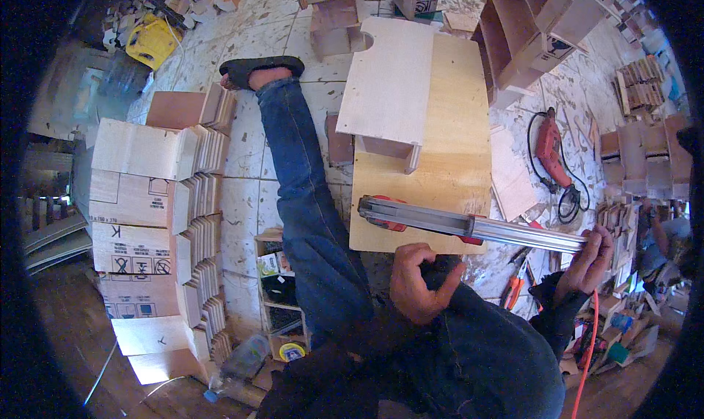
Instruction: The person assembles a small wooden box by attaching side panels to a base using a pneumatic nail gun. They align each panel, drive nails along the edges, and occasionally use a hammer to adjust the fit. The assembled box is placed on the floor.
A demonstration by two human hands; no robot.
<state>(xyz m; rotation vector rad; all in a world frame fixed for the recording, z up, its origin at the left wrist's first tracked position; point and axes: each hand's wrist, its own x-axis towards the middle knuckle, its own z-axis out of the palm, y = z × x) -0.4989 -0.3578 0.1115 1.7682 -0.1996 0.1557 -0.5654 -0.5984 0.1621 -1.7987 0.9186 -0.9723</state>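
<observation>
A nail gun with a long silver magazine and red parts lies level over the near edge of a plywood board. My right hand is closed round its rear end, where an orange hose hangs down. My left hand is just below the magazine, apart from it, with its fingers curled in. What they hold, if anything, is hidden. Farther off on the board rests a pale wooden piece with a notched corner and a panel joined underneath.
Stacked wooden pieces stand at my left. A red power drill with a black cord lies right of the board. Orange-handled pliers are by my right knee. Wooden compartments rise at the far right; a yellow container is at the far left.
</observation>
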